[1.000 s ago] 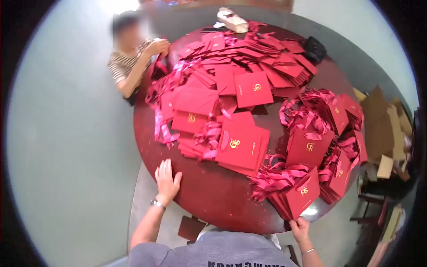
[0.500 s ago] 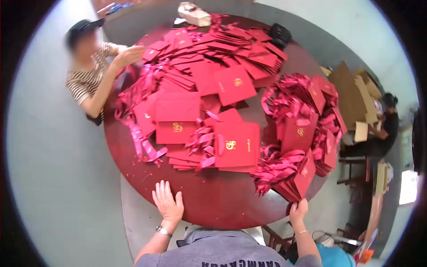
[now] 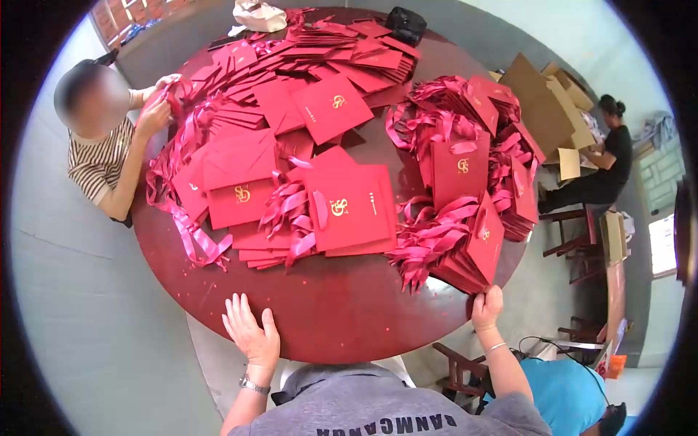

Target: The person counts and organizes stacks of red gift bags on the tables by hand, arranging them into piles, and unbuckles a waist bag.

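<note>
My left hand point(image 3: 252, 336) lies flat with fingers spread on the near rim of the round dark-red table point(image 3: 327, 305). A silvery watch is on that wrist. On the right, my right hand point(image 3: 487, 308) is closed around the table's edge, right beside the lower corner of a stack of red paper gift bags point(image 3: 469, 261). Pink ribbon handles point(image 3: 429, 236) hang from that stack. Ahead of my hands is another red gift bag point(image 3: 356, 207) with a gold emblem, lying on a pile of similar ones.
Many more red bags cover the table's far side. A person point(image 3: 102, 138) in a striped shirt handles red ribbon at the left. Another person point(image 3: 611, 160) sits near cardboard boxes point(image 3: 542, 109). A black bag point(image 3: 406, 26) and wooden stools point(image 3: 582, 240) are around.
The view has turned, so the table and bags sit further left. My hands keep their places on the rim. The striped-shirt person's hands have come together on red ribbon.
</note>
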Tool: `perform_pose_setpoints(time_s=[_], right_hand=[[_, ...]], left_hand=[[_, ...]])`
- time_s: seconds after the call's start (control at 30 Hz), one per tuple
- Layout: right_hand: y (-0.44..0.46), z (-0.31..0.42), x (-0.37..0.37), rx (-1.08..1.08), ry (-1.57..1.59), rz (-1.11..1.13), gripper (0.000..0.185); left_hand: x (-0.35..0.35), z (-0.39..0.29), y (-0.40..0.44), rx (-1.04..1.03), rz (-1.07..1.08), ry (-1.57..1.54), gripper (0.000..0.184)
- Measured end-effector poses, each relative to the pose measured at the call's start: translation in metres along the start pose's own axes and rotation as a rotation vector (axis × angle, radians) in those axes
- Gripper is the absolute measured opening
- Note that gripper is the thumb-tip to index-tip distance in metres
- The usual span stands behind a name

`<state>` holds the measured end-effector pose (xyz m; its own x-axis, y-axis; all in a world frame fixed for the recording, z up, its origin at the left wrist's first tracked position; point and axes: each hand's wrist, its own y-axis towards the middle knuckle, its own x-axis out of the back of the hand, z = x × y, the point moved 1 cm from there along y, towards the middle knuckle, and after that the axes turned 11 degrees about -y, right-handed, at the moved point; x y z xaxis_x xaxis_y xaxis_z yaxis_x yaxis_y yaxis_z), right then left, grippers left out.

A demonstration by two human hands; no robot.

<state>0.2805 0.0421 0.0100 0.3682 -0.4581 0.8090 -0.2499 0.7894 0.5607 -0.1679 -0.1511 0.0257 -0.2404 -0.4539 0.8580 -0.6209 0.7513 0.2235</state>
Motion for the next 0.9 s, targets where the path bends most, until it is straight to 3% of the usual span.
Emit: perform_pose_setpoints(time_s=[0.33,0.53,0.9], right_hand=[[-0.020,-0.012,-0.017,-0.021,0.141,-0.185,0.004],[-0.021,-0.009,-0.016,-0.024,0.149,-0.265,0.003],[-0.021,-0.002,-0.014,-0.104,0.109,-0.342,0.002]], left_hand=[[-0.004,0.004,-0.008,-0.100,-0.090,-0.104,0.047],[-0.005,0.000,-0.016,-0.214,-0.146,-0.011,0.042],[-0.007,0.006,-0.015,-0.222,-0.157,-0.029,0.038]])
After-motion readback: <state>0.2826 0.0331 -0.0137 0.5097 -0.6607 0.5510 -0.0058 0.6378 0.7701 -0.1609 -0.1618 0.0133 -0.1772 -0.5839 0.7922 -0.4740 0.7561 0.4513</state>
